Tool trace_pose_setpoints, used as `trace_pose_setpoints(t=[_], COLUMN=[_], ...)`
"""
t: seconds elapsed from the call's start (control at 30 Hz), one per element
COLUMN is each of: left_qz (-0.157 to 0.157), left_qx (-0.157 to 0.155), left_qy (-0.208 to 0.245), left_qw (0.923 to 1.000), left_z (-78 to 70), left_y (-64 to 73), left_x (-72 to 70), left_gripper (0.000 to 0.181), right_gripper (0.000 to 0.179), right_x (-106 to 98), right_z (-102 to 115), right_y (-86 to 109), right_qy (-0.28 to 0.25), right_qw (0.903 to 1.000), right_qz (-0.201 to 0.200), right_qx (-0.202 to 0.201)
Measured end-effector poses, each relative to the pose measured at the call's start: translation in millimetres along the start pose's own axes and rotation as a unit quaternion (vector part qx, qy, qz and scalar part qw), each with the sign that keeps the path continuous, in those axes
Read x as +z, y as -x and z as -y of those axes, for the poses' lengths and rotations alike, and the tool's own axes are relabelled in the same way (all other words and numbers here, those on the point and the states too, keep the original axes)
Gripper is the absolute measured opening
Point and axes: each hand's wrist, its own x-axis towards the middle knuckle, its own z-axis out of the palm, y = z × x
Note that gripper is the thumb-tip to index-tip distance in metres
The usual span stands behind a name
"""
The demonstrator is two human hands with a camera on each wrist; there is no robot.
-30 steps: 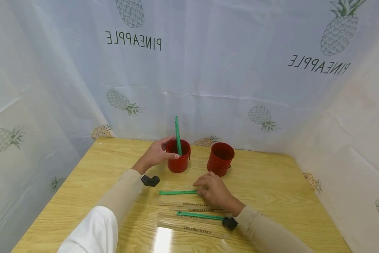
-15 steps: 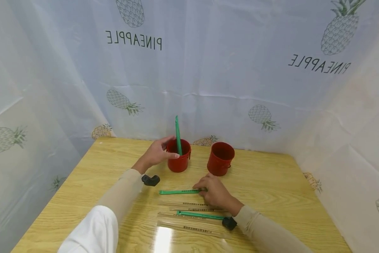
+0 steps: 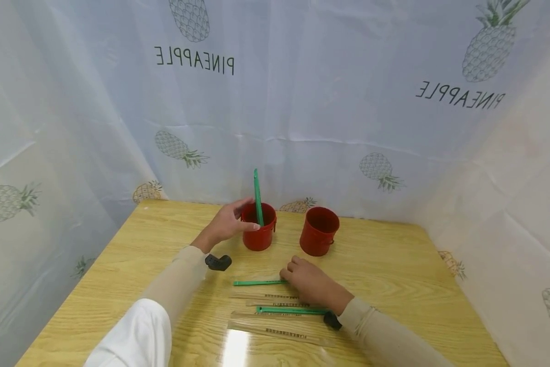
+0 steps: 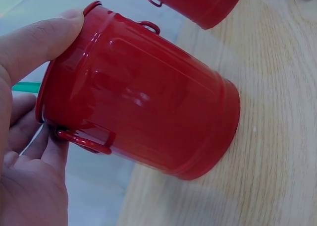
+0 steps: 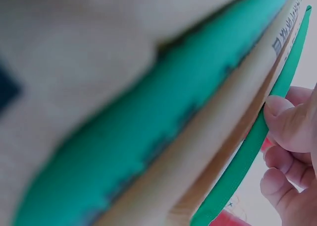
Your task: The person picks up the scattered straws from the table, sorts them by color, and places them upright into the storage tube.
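Note:
My left hand (image 3: pixel 226 221) grips the rim of a small red metal bucket (image 3: pixel 258 240), thumb in front and fingers behind. A green wrapped straw (image 3: pixel 258 196) leans upright inside that bucket. Between thumb and index finger, my right hand (image 3: pixel 310 281) pinches another green wrapped straw (image 3: pixel 258 283), which lies crosswise in the head view. The right wrist view shows the thumb (image 5: pixel 280 109) pressed on this straw (image 5: pixel 235 164), the other fingers loosely curled. Its far end is hidden behind the hand in the head view.
A second red bucket (image 3: pixel 313 240) stands right of the first. Nearer me lie several brown wrapped straws (image 3: pixel 279 331) and one more green straw (image 3: pixel 288 310), partly under the right wrist's black camera (image 3: pixel 332 321). A pineapple-print curtain (image 3: pixel 275 102) encloses the wooden table (image 3: pixel 380 265).
My right hand has curled its fingers further and taken hold of the green straw, whose left end has shifted slightly right and toward me. My left hand stays on the bucket.

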Motion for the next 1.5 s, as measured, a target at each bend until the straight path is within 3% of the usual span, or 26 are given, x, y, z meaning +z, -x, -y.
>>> trace_pose_setpoints(t=[0.13,0.3,0.57,0.67,0.8,0.97,1.23,1.33,1.5], left_qz=[-0.001,-0.001,-0.001,0.001,0.002,0.002,-0.003,-0.003,-0.004], left_qx=[-0.001,-0.007,-0.005,-0.004,0.000,0.002,-0.006,-0.006,-0.004], left_qy=[0.002,0.006,0.011,0.015,0.017,0.026,0.026,0.022,0.012], left_qw=[1.0000,1.0000,0.9999,0.9999,0.9998,0.9997,0.9996,0.9997,0.9999], left_z=[0.2,-0.8,0.0,0.3,1.2,3.4,2.4,2.3,0.3], left_y=[-0.1,0.0,-2.1,-2.3,-1.9,-2.4,-0.1,0.0,-0.5], left_x=[-0.1,0.0,-0.5,-1.1,-2.4,-2.8,-2.1,-1.7,-0.2], left_gripper=[0.089,0.089,0.088,0.087,0.088,0.088,0.091,0.091,0.088], right_gripper=[0.041,0.036,0.035,0.029,0.023,0.020,0.007,0.005,0.003], right_x=[0.5,0.5,-14.4,-21.9,-30.8,-44.2,-69.2,-78.7,-95.7], right_z=[-0.3,-2.9,-10.8,-13.6,-18.3,-23.4,-30.5,-31.5,-33.5], right_y=[1.2,0.8,0.7,0.1,-2.9,-10.1,-32.8,-44.3,-64.5], right_qy=[0.039,0.049,-0.037,-0.070,-0.109,-0.206,-0.375,-0.409,-0.434], right_qw=[0.9990,0.9987,0.9979,0.9944,0.9847,0.9568,0.8896,0.8689,0.8447], right_qz=[0.001,-0.005,-0.022,-0.054,-0.124,-0.196,-0.242,-0.254,-0.273], right_qx=[-0.019,-0.005,0.048,0.057,0.054,0.059,0.097,0.116,0.153])
